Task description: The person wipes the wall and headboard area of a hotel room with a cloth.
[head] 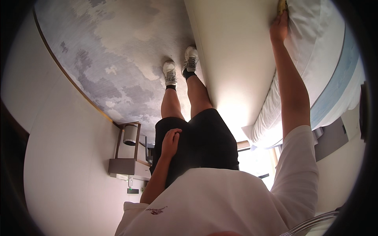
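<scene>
At the far upper right, my right hand (279, 28) reaches out along the edge of a bed. Its fingers are closed around a yellow, banana-like thing (282, 6), cut off by the top of the picture. White bedding (310, 32) lies right beside that hand, above the pale side panel (236, 50) of the bed. My left hand (170, 143) hangs in front of my black shorts (200, 141), empty, its fingers loosely bent and the thumb a little apart.
Grey patterned carpet (118, 50) spreads around my white shoes (169, 70). A blue bed runner (333, 85) crosses the bedding. To the left, a pale wall (71, 159) adjoins a wooden cabinet (121, 166), with a cylindrical bin (130, 134) and a clear bottle (130, 181). A window (255, 163) glares behind.
</scene>
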### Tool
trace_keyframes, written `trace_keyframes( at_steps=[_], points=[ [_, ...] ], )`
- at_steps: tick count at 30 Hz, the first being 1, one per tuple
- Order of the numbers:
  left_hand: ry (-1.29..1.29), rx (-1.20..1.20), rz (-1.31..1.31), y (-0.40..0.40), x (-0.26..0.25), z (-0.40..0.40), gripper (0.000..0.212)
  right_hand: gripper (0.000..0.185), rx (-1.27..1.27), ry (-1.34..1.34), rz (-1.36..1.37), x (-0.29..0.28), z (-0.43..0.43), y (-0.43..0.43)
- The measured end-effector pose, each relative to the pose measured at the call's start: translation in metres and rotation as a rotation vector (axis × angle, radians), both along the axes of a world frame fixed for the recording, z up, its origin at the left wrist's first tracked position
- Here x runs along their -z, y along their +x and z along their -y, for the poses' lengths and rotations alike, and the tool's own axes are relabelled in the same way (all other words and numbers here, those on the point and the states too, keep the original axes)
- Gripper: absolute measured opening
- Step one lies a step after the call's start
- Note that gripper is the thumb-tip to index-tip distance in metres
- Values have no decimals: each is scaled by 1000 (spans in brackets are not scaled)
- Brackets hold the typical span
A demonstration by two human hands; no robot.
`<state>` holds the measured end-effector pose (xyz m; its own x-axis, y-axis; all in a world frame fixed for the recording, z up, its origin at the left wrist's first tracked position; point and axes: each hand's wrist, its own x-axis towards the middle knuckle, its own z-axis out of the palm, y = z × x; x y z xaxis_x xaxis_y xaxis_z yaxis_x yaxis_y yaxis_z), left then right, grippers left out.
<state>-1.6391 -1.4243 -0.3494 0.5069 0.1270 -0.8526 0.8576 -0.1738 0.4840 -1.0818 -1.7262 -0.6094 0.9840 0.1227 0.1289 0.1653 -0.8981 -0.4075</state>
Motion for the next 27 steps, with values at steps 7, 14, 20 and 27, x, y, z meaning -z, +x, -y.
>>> trace_keyframes(
  at_steps=[7, 14, 20, 27],
  points=[
    [-17, -30, -36, 0, 0, 2, 19, 47, -259, -29, 157, 18, -169, -3],
    [15, -11, -8, 4, -4, 3, 18, 46, -604, 46, 84, -21, -271, -62],
    [33, 33, 20, 6, -1, 11, 16, 43, -709, 12, 125, -19, -144, 5],
    [54, -43, 23, 4, 2, 9, 15, 49, -273, -106, 50, -19, -19, -33]
  ],
)
